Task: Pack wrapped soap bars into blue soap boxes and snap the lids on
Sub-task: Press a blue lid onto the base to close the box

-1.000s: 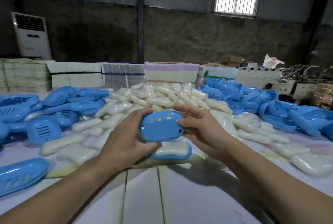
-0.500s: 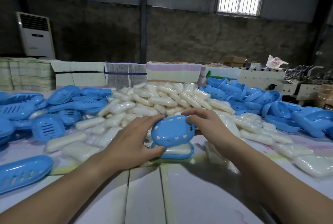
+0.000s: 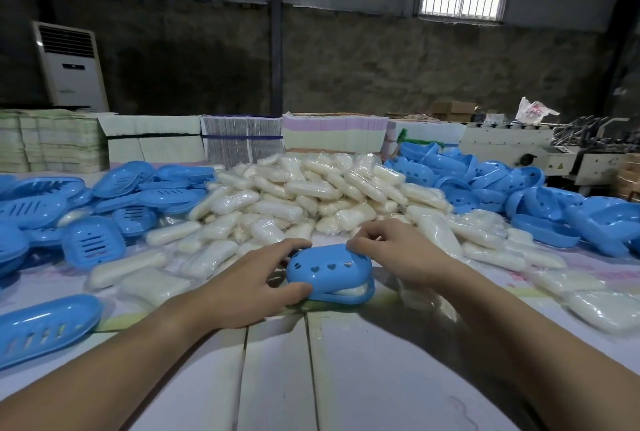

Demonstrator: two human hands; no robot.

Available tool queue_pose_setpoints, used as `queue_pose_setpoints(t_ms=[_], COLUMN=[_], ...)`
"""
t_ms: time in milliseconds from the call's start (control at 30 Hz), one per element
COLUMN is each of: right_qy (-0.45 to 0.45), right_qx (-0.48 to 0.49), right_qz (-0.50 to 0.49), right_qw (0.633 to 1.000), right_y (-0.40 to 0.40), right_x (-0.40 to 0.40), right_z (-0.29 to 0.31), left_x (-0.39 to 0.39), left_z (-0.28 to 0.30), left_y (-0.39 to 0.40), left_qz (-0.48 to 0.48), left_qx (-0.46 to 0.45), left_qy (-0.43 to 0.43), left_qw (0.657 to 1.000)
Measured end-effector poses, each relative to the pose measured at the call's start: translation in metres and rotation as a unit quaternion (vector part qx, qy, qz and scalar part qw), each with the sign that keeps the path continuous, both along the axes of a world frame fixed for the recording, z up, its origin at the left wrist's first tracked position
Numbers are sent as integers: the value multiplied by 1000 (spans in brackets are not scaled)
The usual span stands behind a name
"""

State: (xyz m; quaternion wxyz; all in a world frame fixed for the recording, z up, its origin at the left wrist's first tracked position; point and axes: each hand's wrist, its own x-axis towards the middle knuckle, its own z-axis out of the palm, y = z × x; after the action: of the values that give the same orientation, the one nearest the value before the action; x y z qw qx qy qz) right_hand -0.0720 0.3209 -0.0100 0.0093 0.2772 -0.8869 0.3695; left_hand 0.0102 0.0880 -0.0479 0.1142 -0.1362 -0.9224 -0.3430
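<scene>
At the near middle of the white table (image 3: pixel 277 378), in the head view, a blue lid (image 3: pixel 327 266) with heart-shaped cutouts sits over a blue soap box base (image 3: pixel 349 295), with a wrapped soap bar (image 3: pixel 348 290) showing white through the gap left on the near right side. Half a second ago the lid was tilted up on edge above the base, its underside facing the camera; now it lies nearly flat on the base, not fully closed. The left hand (image 3: pixel 242 283) grips the lid's left end, fingers curled over the top edge and thumb pressed along the near side. The right hand (image 3: pixel 398 252) holds the lid's far right edge, its fingertips bent down onto it; a second ago that hand cupped the raised lid from the right. The box has come slightly nearer the table's front. Behind the hands rises a pile of wrapped soap bars (image 3: pixel 304 195), flanked on the left by slotted blue trays (image 3: pixel 91 240) and on the right by a heap of blue lids (image 3: pixel 519 195). One blue tray (image 3: pixel 41 326) lies alone at the near left. Stacks of flat cartons (image 3: pixel 239 139) line the table's far edge.
</scene>
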Motion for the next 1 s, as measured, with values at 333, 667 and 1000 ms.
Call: queue_pose_setpoints(t_ms=[333, 667, 1000], right_qy=[-9, 70, 27], right_qx=[147, -73, -95], right_qz=[128, 14, 17], right_qw=[981, 995, 995], right_y=[9, 2, 11], right_x=[-2, -3, -6], right_z=[1, -3, 8], left_x=[-2, 2, 2], left_z=[-1, 0, 0], left_y=[5, 4, 10], left_qz=[-22, -19, -53], left_qx=[-3, 31, 4], left_qy=[5, 9, -6], left_qw=[1000, 999, 999])
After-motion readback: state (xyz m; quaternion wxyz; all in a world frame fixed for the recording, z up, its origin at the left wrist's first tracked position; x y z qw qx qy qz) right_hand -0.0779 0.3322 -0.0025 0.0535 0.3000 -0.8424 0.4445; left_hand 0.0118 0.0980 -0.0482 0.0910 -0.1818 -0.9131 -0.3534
